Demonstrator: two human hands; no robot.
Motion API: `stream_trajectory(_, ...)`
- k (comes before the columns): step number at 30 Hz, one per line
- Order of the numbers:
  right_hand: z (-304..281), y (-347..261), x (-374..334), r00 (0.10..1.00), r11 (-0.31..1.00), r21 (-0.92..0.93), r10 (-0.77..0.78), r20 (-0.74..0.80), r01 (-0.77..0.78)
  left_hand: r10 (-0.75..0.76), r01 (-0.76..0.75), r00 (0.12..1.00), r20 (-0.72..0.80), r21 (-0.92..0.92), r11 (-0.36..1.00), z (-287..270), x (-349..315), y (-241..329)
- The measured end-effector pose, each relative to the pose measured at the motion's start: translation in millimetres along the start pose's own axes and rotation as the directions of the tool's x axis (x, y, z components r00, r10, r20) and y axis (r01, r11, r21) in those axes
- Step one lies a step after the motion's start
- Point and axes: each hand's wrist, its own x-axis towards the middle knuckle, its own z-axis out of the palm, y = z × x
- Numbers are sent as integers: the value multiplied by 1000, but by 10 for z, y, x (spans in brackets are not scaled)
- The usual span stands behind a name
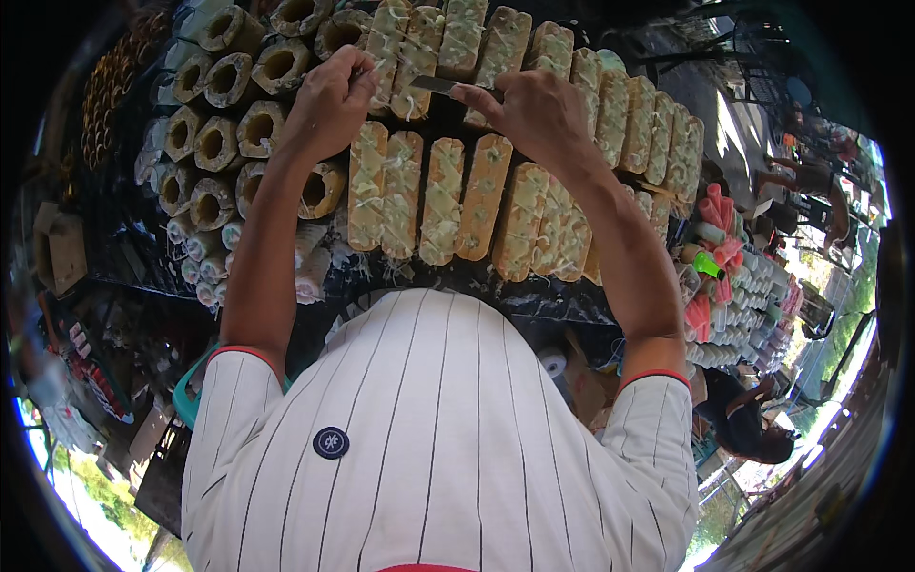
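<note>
My right hand [541, 112] grips a knife [434, 85], its short flat blade pointing left over a gap between two rows of oblong blocks. My left hand [332, 103] is closed in a pinch at the left end of the far row; what its fingertips hold, if anything, I cannot make out. Beside them stands a yellowish block [416, 67] with whitish streaks, just past the blade tip. In the nearer row, another oblong block [483, 195] leans slightly, below the knife. Left of my left hand are several hollow hexagonal pieces [229, 80] with round holes.
Stacked white rolls [212, 269] lie at the table's left edge. On the right are pink bundles [713, 224], a bright green item [706, 264] and rows of pale rolls [729, 329]. A person in dark clothing [739, 419] is farther right. A cardboard box [59, 250] stands far left.
</note>
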Motion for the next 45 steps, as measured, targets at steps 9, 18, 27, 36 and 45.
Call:
stream_trajectory(9, 45, -179, 150, 992, 976, -207, -42, 117, 66, 120, -90, 979, -166, 175, 980, 529, -452, 195)
stream_trajectory(18, 1, -197, 155, 988, 967, -237, -55, 147, 89, 134, -88, 984, -115, 341, 936, 576, -255, 148)
stream_trajectory(27, -189, 215, -465, 962, 902, 334, 246, 121, -272, -49, 193, 952, 303, -466, 863, -324, -665, 190)
stream_trajectory(36, 82, 171, -1439, 901, 323, 848, 255, 350, -421, -349, 543, 786, 510, -299, 785, -18, -2231, -451)
stream_trajectory(45, 49, 67, -1465, 950, 184, 948, 223, 217, -260, -127, 59, 929, 347, 199, 978, 157, -2115, -149)
